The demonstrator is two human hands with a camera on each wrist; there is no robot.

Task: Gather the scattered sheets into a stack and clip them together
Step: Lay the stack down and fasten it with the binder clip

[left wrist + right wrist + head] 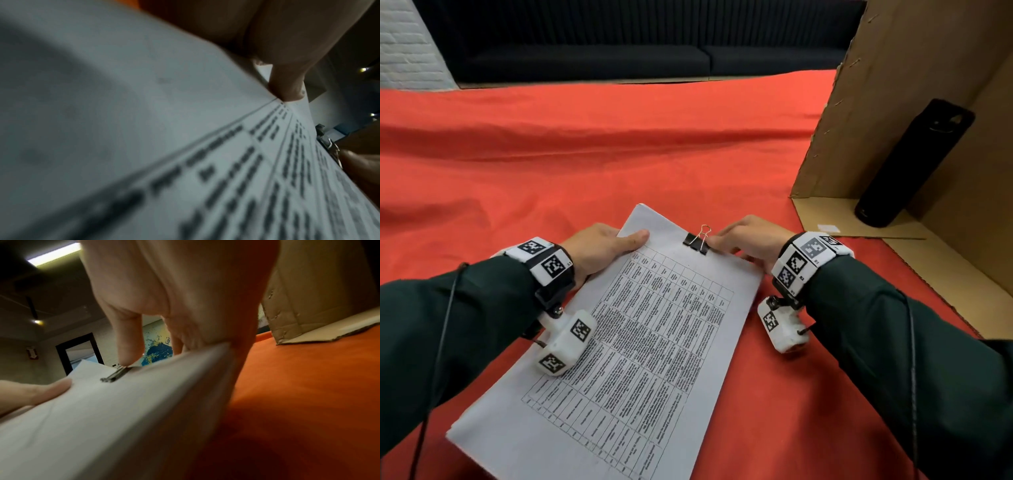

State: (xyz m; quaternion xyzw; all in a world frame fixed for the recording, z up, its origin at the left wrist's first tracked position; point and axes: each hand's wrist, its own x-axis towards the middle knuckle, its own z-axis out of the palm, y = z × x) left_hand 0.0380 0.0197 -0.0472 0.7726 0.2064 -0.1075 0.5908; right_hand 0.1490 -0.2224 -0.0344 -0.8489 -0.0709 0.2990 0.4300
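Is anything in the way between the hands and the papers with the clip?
Nothing visible is. The left hand already holds the paper stack at its far corner, thumb on top. The right hand touches the stack's far edge right beside the binder clip, which sits clamped on that edge.

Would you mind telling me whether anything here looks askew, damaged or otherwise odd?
Nothing stands out as wrong. The stack of sheets lies diagonally on the red cloth, edges aligned, with the binder clip seated on its top edge. The left hand and right hand hold the top corners.
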